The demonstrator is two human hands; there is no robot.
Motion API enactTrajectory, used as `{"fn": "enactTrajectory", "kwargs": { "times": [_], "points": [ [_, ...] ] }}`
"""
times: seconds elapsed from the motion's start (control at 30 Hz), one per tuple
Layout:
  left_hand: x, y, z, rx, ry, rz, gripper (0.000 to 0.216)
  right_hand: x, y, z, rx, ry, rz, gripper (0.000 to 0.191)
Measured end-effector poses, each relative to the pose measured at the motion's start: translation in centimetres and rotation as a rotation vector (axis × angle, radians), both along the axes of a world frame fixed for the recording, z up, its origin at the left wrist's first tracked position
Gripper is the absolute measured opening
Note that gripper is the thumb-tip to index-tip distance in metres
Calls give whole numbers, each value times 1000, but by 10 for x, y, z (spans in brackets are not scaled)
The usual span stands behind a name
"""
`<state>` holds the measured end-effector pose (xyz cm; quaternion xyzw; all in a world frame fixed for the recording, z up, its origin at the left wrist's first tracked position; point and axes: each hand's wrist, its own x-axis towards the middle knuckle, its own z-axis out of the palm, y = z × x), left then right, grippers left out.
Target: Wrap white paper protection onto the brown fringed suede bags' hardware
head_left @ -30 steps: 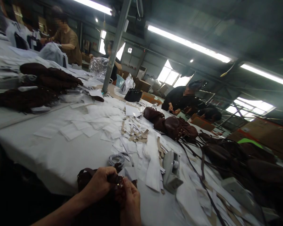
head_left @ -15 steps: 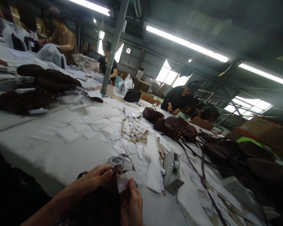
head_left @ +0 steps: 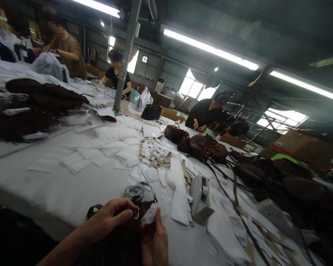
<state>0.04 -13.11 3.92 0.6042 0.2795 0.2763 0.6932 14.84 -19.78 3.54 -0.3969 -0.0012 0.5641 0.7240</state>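
My left hand point(head_left: 115, 216) is closed, thumb and fingers pinching a gold-coloured metal ring point(head_left: 136, 212) on a dark brown bag point(head_left: 116, 245). Most of that bag lies in shadow below my hands. Between the thumb and fingers of my right hand point(head_left: 157, 238) is a small sheet of thin white paper point(head_left: 149, 215), bent and held close to the ring. Just beyond both hands rests a coiled strap wrapped in pale covering point(head_left: 135, 192), at the bag's far side.
Loose white sheets point(head_left: 80, 160) and tan strips point(head_left: 161, 160) cover much of the white table point(head_left: 52, 192). A grey tape dispenser point(head_left: 201, 199) stands to the right. Brown bags point(head_left: 197, 144) with long straps lie beyond it, more brown bags point(head_left: 41, 99) at left. Several people work further back.
The white paper has been folded or crumpled and turned beside the ring, which now shows more plainly. My left hand has shifted slightly right. The view has turned a little to the right.
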Motion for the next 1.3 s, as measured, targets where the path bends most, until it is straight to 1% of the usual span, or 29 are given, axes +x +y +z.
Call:
{"fn": "enactTrajectory", "kwargs": {
  "times": [0.1, 0.17, 0.23, 0.33, 0.43, 0.5, 0.57, 0.7, 0.83, 0.93, 1.0, 1.13, 1.3],
  "points": [
    [2, 1, -6, -83, -25, 12, 35, 0, 0, -1, -8, -25, -21, 39],
    [3, 2, -10, -128, -21, 31, 36, 1, 1, -6, -16, -41, -45, 39],
    [3, 2, -10, -149, -11, 56, 36, 3, 1, -12, -20, -55, -60, 38],
    [1, 0, -3, -112, -24, 85, 34, 5, 1, -23, -11, -54, -71, 34],
    [0, -3, 1, -44, 25, 65, 35, 7, 1, -28, -5, -13, -78, 33],
    [0, -3, 0, -26, 65, 51, 39, 7, 0, -26, -14, 27, -87, 35],
    [1, -3, -3, -44, 67, 56, 43, 7, -1, -21, -22, 68, -96, 37],
    [3, -2, -10, -84, 36, 107, 38, 4, -3, -14, 7, 110, -87, 33],
    [5, -3, -11, -114, -43, 98, 38, 2, -5, -11, 13, 118, -83, 31],
    [7, -5, -12, -185, -80, 125, 36, 1, -6, -9, 38, 113, -41, 33],
    [9, -6, -12, -199, -90, 149, 35, 0, -7, -8, 61, 91, -16, 33],
    [14, -9, -13, -178, -75, 140, 35, 0, -8, -8, 30, 77, -37, 32],
    [18, -10, -12, -106, 23, 152, 36, -4, -9, -12, 26, 6, -42, 36]
  ]
}}
